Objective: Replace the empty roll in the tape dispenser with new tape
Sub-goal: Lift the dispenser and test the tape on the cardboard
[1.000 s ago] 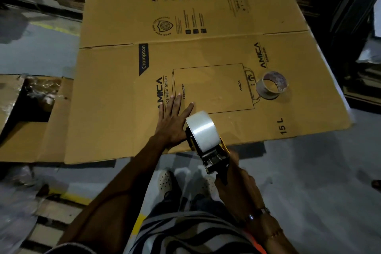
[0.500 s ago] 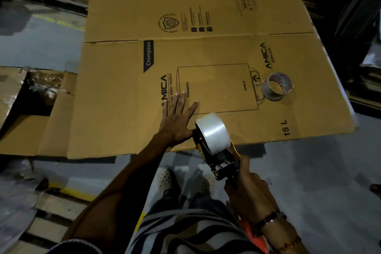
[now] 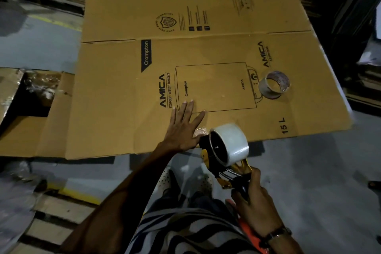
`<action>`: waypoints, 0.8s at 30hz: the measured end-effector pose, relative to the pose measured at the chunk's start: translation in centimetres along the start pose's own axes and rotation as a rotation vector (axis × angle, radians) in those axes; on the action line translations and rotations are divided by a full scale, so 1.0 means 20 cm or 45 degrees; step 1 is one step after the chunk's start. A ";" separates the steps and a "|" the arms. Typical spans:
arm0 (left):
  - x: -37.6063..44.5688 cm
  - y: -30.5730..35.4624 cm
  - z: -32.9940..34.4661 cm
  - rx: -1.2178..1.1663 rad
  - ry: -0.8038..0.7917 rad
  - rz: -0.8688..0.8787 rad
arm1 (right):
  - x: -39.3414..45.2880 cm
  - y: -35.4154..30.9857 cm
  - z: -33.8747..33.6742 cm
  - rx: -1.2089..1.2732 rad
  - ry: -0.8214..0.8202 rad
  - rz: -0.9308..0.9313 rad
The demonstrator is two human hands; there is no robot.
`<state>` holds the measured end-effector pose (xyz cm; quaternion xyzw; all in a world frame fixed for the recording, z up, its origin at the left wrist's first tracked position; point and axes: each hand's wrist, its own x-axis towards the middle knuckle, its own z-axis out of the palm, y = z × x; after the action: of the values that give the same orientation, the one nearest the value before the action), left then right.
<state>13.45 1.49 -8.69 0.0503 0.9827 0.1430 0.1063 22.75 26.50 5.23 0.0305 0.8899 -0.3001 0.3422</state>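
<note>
A black and yellow tape dispenser (image 3: pixel 218 168) carries a full roll of clear tape (image 3: pixel 232 143) and hangs at the near edge of a flattened cardboard box (image 3: pixel 206 51). My right hand (image 3: pixel 254 198) grips the dispenser's handle from below. My left hand (image 3: pixel 183 128) lies flat on the cardboard with its fingers spread, its thumb side beside the dispenser's front end, where a short strip of tape (image 3: pixel 199 132) sticks to the cardboard. The empty roll (image 3: pixel 273 85), a thin cardboard core, lies on the box at the right.
The box lies on a grey floor (image 3: pixel 309 181). Another open carton (image 3: pixel 31 113) with crumpled plastic sits at the left. A wooden pallet (image 3: pixel 57 218) and a yellow floor line are at the lower left. My feet (image 3: pixel 185 183) stand just below the box's edge.
My right hand has drawn the dispenser back and to the right, off the cardboard's near edge. The left hand stays pressed flat in the same spot.
</note>
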 end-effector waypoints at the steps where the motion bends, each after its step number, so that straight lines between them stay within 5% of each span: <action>1: -0.01 0.00 0.01 0.020 0.002 0.008 | 0.01 0.02 0.02 0.052 0.017 0.006; 15: -0.01 -0.01 -0.01 0.058 -0.037 -0.027 | 0.11 0.23 0.25 0.074 -0.078 0.384; 19: 0.00 -0.01 -0.02 0.065 -0.056 -0.040 | 0.18 0.68 0.38 0.198 -0.264 0.406; 24: 0.00 0.00 -0.02 0.064 -0.080 -0.043 | 0.08 0.44 0.16 0.669 -0.239 0.422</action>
<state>13.39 1.32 -8.35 0.0408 0.9829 0.1147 0.1380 25.74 31.73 -2.13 0.2345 0.7296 -0.4611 0.4474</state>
